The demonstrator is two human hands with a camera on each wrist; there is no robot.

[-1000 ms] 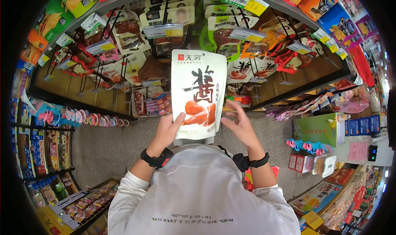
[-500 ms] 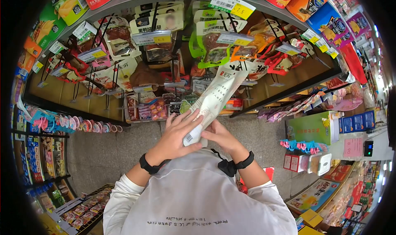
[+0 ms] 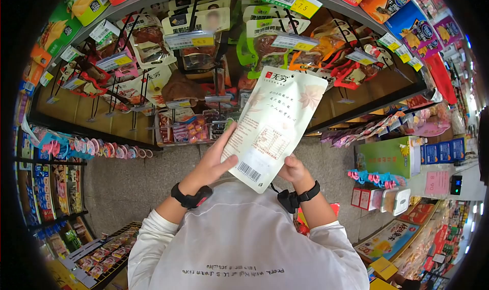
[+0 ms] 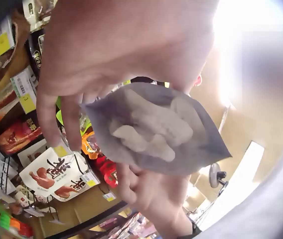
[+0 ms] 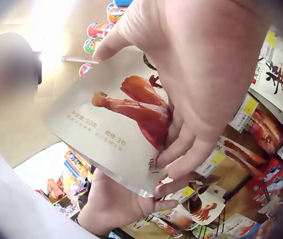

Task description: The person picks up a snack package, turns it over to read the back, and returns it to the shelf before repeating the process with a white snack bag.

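Pouch is held up between the two hands, in front of the person's chest and before the rack of hanging packs. It is tilted, with its top leaning to the right, and its back with a barcode faces the head camera.

At far left, small colourful rings hang in a row beside a shelf of snacks. Next comes the left hand, which is clamped on the left edge of the pouch, its thumb on the back side. The right hand is also clamped, on the lower right edge. In the right wrist view, its bent fingers lie on the front side, where drumsticks are printed. Both wrists wear a black band. Well apart, farther right, stand a green box and a clear container with a white lid.
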